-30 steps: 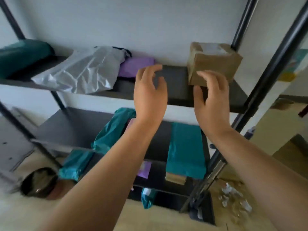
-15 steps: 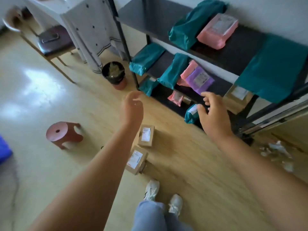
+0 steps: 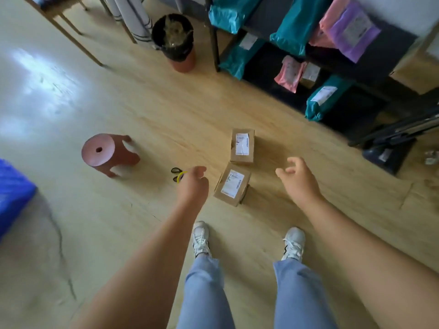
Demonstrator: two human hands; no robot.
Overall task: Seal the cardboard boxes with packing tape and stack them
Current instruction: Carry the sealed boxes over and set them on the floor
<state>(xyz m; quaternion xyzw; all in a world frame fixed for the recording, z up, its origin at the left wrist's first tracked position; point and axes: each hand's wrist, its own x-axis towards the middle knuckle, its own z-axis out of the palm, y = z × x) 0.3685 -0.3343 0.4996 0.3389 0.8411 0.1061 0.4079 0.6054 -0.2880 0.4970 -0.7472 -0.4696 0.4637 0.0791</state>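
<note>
**View has swung down from the shelf to two boxes on the floor**

Since a second ago the head has tipped from the upper shelf to the floor, and both hands have come down from a box up there to hang over two others; half a second ago those two sat under the left arm, now they lie between the hands.

The floor (image 3: pixel 147 110) fills most of the view; the shelf (image 3: pixel 356 67) runs along the far right, stuffed with teal and pink parcels; a red stool (image 3: pixel 109 151) stands well to the left.

The far box (image 3: pixel 242 146) and the near box (image 3: pixel 231 184) lie ahead of the shoes, labels up, almost end to end; whether they touch I cannot tell. The near box's long axis runs away from the person, its far end leaning slightly right; the far box lies nearly straight.

The left hand (image 3: pixel 193 184) hangs just beside the near box, fingers loosely curled and empty; the right hand (image 3: pixel 298 179) is slack and spread, also empty, a little further off. The left is likely nearer for the pick-up, though a grip on the long sides suits both hands.

A yellow ring (image 3: pixel 181 175) lies on the floor just beyond the left hand; too small to identify.
</note>
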